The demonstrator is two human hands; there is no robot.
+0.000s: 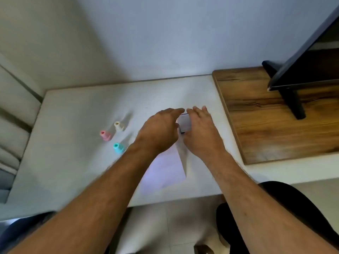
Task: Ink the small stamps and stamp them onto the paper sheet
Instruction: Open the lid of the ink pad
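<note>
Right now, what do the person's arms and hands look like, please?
Both forearms are bare: no sleeves reach into view. The left hand and right hand wear no gloves, and I see no watch, bracelet or ring, though the picture is slightly blurred.
</note>
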